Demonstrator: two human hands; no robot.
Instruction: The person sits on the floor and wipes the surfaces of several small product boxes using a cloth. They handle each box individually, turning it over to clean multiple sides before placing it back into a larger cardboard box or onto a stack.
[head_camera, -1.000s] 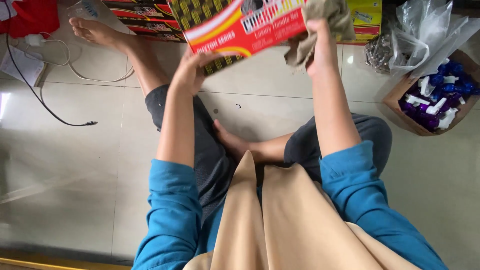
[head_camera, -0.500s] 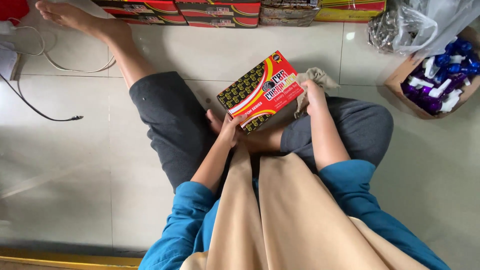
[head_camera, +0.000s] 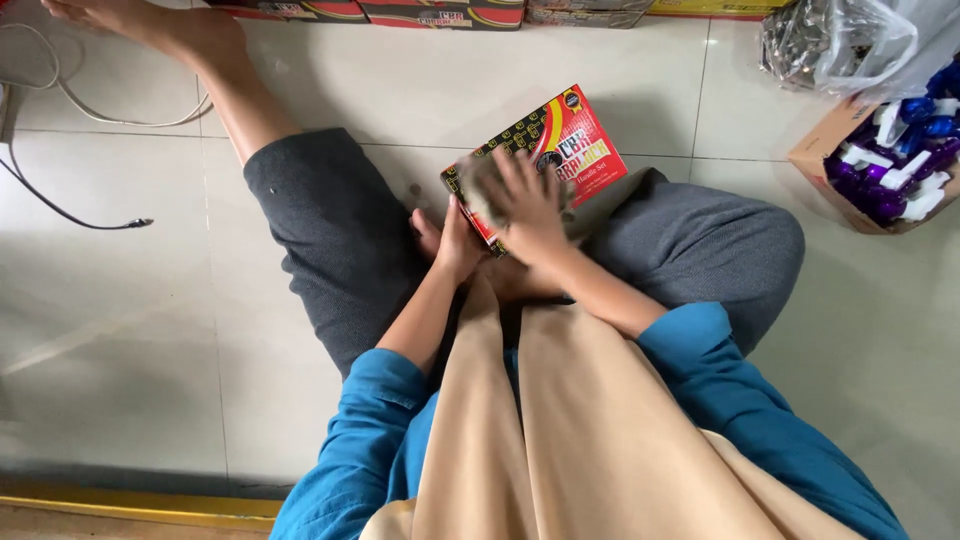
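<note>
I sit on a tiled floor with a flat red, yellow and black printed box (head_camera: 570, 150) resting on my lap between my knees. My left hand (head_camera: 455, 240) grips the box's near left edge. My right hand (head_camera: 525, 205) presses a crumpled beige cloth (head_camera: 480, 185) flat against the box's top face, fingers spread over it. Most of the cloth is hidden under that hand.
A row of similar printed boxes (head_camera: 440, 12) lines the far edge of the floor. A cardboard carton of blue and purple items (head_camera: 885, 165) stands at the right, with a clear plastic bag (head_camera: 850, 45) behind it. Cables (head_camera: 90, 215) lie at left.
The box came down from chest height onto my lap. My right hand with the cloth moved from the box's right end onto its top face.
</note>
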